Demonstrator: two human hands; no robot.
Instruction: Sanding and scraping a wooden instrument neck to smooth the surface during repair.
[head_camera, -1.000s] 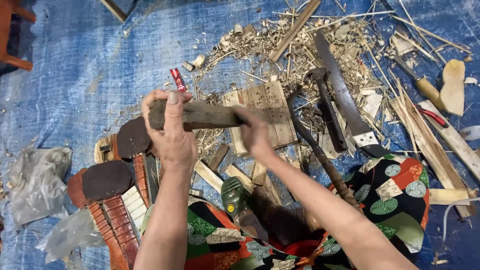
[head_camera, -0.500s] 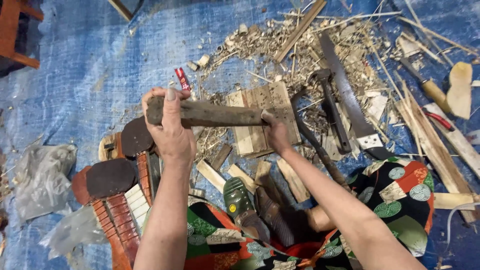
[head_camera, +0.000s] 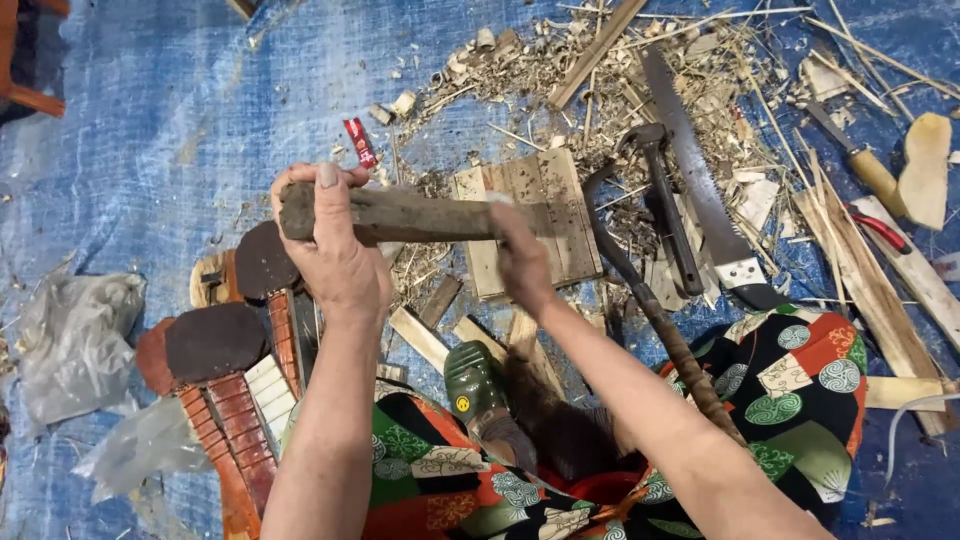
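Note:
My left hand (head_camera: 335, 245) grips the left end of a dark, rough wooden stick (head_camera: 410, 215) and holds it level above the blue tarp (head_camera: 150, 130). My right hand (head_camera: 520, 262) is at the stick's right end, blurred, fingers curled against it. Under the stick lies a small slatted wooden board (head_camera: 535, 225). A green rubber boot (head_camera: 480, 385) shows between my arms, over my patterned cloth.
A saw blade (head_camera: 700, 190), a hammer (head_camera: 665, 200) and a curved hooked tool (head_camera: 640, 300) lie right of the board among wood shavings (head_camera: 560, 70). Wooden slats and a yellow-handled tool (head_camera: 865, 165) sit far right. Dark shoe soles (head_camera: 215, 340) and plastic bags (head_camera: 70, 335) lie left.
My right hand has slid along the stick and dropped slightly toward me, now blurred. The left hand keeps its grip; the stick stays level.

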